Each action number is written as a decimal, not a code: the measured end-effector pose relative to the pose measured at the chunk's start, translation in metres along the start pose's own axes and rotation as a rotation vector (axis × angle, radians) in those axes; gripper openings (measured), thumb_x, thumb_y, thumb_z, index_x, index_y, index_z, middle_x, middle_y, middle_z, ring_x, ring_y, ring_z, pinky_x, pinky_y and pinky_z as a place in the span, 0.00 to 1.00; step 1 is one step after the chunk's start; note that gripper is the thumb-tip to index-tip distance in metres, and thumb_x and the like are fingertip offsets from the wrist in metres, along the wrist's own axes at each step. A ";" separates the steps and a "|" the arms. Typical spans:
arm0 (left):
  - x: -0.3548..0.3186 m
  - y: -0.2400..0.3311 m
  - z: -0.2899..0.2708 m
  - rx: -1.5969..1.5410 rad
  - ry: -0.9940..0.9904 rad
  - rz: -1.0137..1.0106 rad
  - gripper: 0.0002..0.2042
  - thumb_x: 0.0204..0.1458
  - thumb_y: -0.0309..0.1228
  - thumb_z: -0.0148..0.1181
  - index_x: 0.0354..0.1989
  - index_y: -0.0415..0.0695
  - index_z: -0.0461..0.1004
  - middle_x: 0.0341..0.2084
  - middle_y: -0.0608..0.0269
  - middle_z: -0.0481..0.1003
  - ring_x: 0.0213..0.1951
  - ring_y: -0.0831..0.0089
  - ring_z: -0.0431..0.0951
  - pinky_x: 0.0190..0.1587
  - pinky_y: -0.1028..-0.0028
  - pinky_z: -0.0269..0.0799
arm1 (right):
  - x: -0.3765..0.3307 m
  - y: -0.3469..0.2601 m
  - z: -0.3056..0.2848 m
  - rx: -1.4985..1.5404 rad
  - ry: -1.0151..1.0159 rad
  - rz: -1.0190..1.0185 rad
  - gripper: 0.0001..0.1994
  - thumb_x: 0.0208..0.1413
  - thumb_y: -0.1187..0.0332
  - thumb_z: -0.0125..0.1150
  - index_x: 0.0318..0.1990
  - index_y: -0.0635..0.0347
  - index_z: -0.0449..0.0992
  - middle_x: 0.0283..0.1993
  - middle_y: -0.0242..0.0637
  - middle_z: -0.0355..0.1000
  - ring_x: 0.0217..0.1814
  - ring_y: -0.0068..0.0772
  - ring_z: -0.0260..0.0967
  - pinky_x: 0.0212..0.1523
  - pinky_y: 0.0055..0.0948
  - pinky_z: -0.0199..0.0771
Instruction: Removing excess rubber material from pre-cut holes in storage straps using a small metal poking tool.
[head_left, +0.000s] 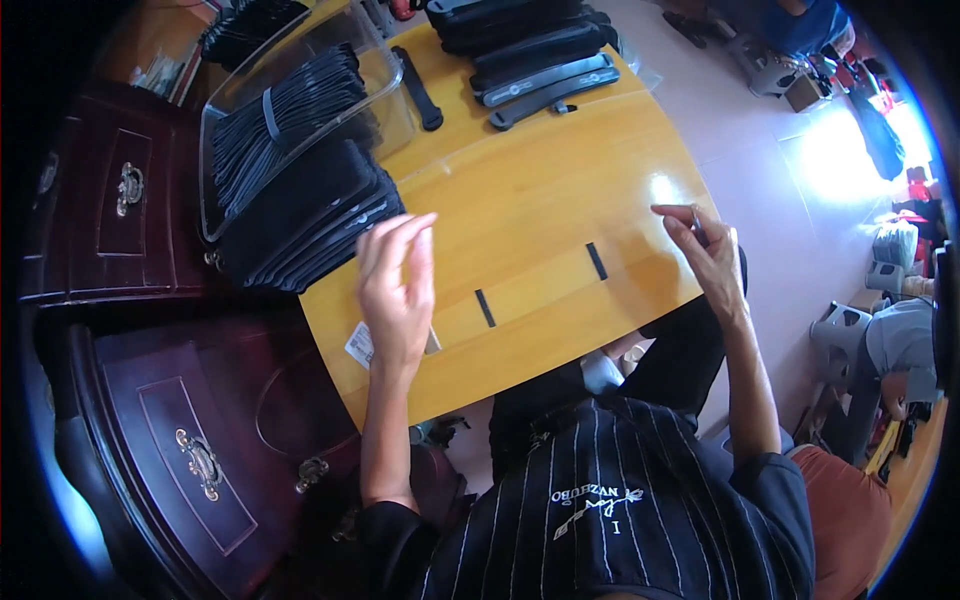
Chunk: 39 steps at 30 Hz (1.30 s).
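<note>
My left hand (397, 300) hovers over the left part of the yellow table, holding nothing I can see. Its fingers are stretched and bent toward the right, with the thumb apart from them. Over the table's right edge, my right hand (716, 262) has its index finger and thumb close together. A small shiny, greyish thing (698, 226) shows among its fingers, too little seen to name. Between the hands, two short black strips (485, 308) (596, 261) lie apart, flat on the tabletop. A white label (360, 344) lies beside my left wrist.
A clear plastic bin (392, 95) at the far left holds banded black straps (290, 125). Black padded pieces (315, 220) are stacked before it. A single strap (418, 88) and more stacks (530, 50) lie at the back. Dark wooden drawers (190, 450) stand left; a person (900, 345) sits right.
</note>
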<state>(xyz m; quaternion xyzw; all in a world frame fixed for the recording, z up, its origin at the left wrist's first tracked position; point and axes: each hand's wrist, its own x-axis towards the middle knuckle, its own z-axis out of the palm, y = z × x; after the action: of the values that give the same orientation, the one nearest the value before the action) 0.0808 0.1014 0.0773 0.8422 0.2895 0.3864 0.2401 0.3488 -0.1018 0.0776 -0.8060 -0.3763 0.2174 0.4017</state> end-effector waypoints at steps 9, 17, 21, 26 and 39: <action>0.081 -0.023 0.108 0.056 -0.087 0.025 0.11 0.50 0.27 0.62 0.41 0.39 0.73 0.36 0.53 0.73 0.42 0.55 0.72 0.46 0.63 0.68 | 0.007 0.019 0.006 0.129 -0.009 -0.205 0.10 0.58 0.69 0.55 0.43 0.61 0.78 0.30 0.40 0.71 0.31 0.31 0.69 0.33 0.27 0.67; 0.103 -0.029 0.146 0.227 -0.153 0.030 0.12 0.51 0.29 0.62 0.42 0.41 0.72 0.35 0.55 0.70 0.42 0.58 0.70 0.46 0.63 0.67 | 0.029 0.028 -0.002 0.151 -0.034 -0.204 0.09 0.56 0.70 0.57 0.42 0.61 0.78 0.26 0.39 0.67 0.28 0.31 0.67 0.30 0.28 0.65; 0.109 -0.037 0.148 0.258 -0.178 0.028 0.07 0.52 0.24 0.57 0.39 0.40 0.74 0.35 0.55 0.69 0.41 0.57 0.70 0.45 0.63 0.68 | 0.080 0.013 0.021 0.000 0.024 -0.485 0.10 0.52 0.72 0.58 0.42 0.60 0.77 0.33 0.39 0.69 0.31 0.38 0.71 0.31 0.33 0.70; 0.145 -0.029 0.143 0.318 -0.098 0.147 0.08 0.49 0.20 0.57 0.38 0.41 0.76 0.35 0.56 0.71 0.40 0.58 0.72 0.43 0.64 0.69 | 0.147 -0.016 0.067 -0.162 0.030 -0.647 0.15 0.48 0.74 0.59 0.45 0.57 0.74 0.47 0.36 0.68 0.33 0.39 0.74 0.31 0.33 0.74; 0.171 -0.049 0.154 0.041 -0.373 0.153 0.09 0.45 0.16 0.60 0.35 0.35 0.79 0.32 0.55 0.75 0.34 0.62 0.76 0.38 0.70 0.72 | 0.178 -0.022 0.107 -0.431 0.004 -0.622 0.05 0.52 0.74 0.54 0.36 0.65 0.70 0.43 0.44 0.64 0.33 0.40 0.75 0.33 0.35 0.76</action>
<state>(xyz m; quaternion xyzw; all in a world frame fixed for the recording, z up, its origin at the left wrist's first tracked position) 0.2793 0.2243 0.0434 0.9234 0.1833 0.2349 0.2421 0.3805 0.0978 0.0245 -0.7198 -0.6393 -0.0005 0.2706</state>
